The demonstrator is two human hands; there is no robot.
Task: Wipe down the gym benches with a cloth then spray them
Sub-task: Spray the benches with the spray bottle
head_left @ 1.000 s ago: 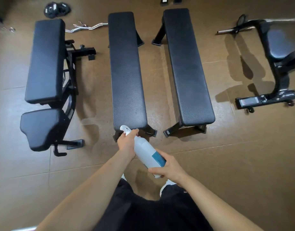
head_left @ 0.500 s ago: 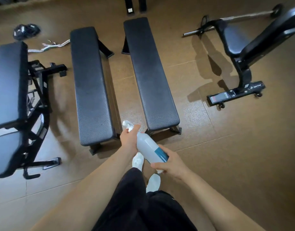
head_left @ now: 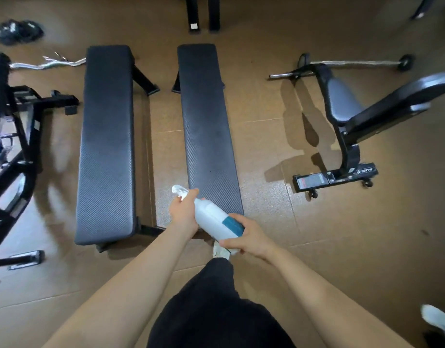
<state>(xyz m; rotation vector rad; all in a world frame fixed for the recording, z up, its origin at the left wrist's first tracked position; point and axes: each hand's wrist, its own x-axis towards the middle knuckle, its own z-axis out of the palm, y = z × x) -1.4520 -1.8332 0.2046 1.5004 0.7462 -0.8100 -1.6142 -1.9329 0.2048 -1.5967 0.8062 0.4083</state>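
Observation:
I hold a white spray bottle (head_left: 211,218) with a teal label in both hands, tilted over the near end of the right flat bench (head_left: 207,121). My left hand (head_left: 182,214) grips its neck just below the white nozzle. My right hand (head_left: 244,237) wraps round its base. The left flat bench (head_left: 107,141) lies parallel beside it, black and ribbed. No cloth is in view.
An adjustable bench (head_left: 5,126) stands at the far left edge, and an inclined bench (head_left: 354,114) on a wheeled base sits to the right. A curl bar (head_left: 45,64) and weight plates (head_left: 18,31) lie on the brown floor behind. My white shoe (head_left: 221,251) shows under the bottle.
I have stepped to the right, so the benches have slid left in view. The bottle now sits over the right flat bench's near end instead of the left one's. Both hands keep their hold.

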